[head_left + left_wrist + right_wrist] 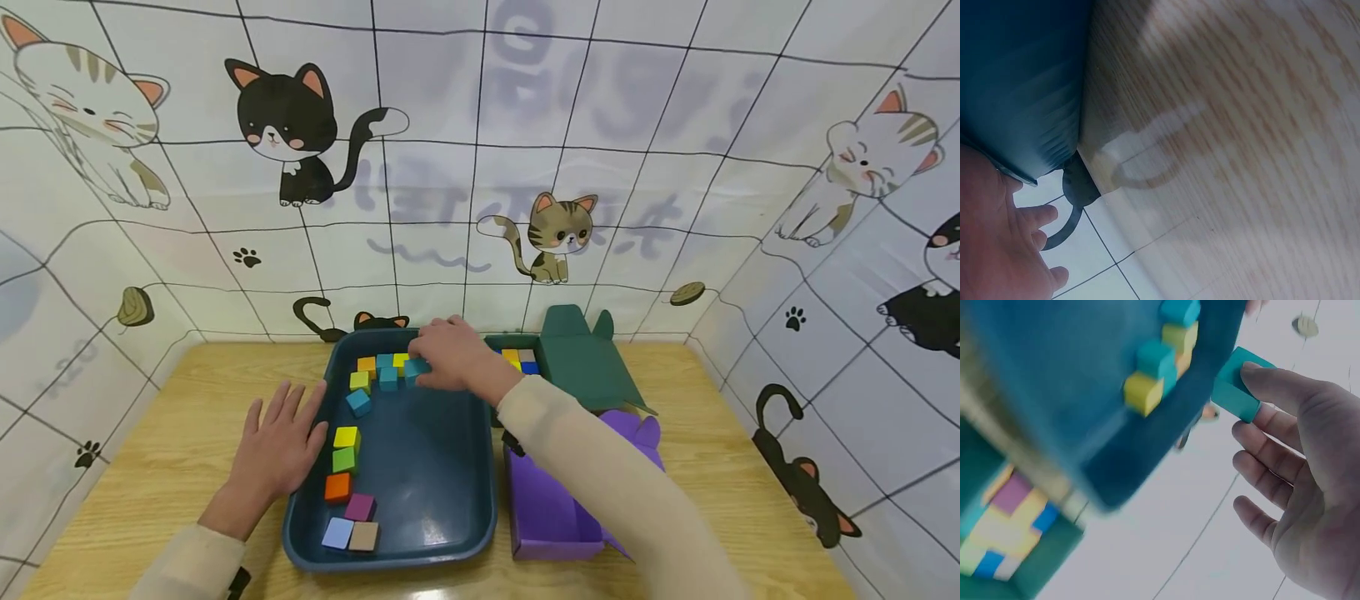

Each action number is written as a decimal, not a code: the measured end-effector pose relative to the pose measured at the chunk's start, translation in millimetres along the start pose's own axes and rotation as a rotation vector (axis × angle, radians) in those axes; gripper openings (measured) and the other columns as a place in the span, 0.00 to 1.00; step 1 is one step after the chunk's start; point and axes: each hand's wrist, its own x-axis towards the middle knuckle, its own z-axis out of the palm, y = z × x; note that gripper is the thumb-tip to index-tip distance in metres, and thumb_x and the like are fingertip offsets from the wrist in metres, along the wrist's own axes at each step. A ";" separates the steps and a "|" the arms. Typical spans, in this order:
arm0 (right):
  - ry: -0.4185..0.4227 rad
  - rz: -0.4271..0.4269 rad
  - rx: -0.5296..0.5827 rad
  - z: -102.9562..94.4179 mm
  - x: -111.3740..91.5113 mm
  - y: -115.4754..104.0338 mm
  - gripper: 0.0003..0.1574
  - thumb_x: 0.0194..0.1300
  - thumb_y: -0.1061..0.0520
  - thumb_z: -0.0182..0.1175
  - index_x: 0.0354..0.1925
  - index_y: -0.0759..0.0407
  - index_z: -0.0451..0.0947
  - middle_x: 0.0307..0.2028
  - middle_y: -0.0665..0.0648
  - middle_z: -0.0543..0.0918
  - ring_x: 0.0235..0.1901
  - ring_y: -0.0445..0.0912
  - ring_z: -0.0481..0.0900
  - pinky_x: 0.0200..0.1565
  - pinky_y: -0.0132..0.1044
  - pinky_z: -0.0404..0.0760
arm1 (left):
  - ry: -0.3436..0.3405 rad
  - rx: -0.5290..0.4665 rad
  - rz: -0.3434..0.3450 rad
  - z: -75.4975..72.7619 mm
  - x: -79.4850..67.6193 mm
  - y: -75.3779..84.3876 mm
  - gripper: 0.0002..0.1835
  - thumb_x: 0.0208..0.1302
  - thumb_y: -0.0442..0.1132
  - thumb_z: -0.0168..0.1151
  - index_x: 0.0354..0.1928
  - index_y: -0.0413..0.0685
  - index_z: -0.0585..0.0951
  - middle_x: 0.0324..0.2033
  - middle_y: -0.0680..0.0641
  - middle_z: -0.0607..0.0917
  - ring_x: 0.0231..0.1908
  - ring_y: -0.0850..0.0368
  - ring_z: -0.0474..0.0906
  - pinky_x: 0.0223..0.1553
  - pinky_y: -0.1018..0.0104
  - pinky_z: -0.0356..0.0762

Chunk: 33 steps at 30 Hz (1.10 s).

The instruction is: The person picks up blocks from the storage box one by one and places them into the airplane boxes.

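Observation:
Between thumb and fingertips, my right hand (453, 354) pinches a teal cube (1238, 384) above the far part of a dark blue tray (427, 467). Near it in the tray sit several cubes, among them a yellow cube (1143, 394) and a teal cube (387, 379). Down the tray's left side lie a green cube (345, 460), an orange-red cube (338, 487), a purple cube (361, 507), a pale blue cube (338, 533) and a tan cube (364, 537). My left hand (276, 442), fingers straight, is at the tray's left rim and holds nothing.
Right of the tray stands a dark green box (1054, 556) with several coloured cubes in it, its lid (585, 367) folded out to the right. Nearer to me is an open purple box (547, 508), partly behind my right sleeve. A cat-print cloth (427, 167) surrounds the wooden table (187, 400).

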 end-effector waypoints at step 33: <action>-0.183 0.171 0.052 75.7 -84.6 119.6 0.14 0.49 0.47 0.68 0.17 0.45 0.73 0.14 0.44 0.58 0.26 0.42 0.67 0.43 0.46 0.64 | 0.012 0.000 0.003 -1.1 -1.1 -0.2 0.31 0.68 0.52 0.41 0.71 0.53 0.52 0.66 0.35 0.59 0.67 0.36 0.46 0.64 0.34 0.39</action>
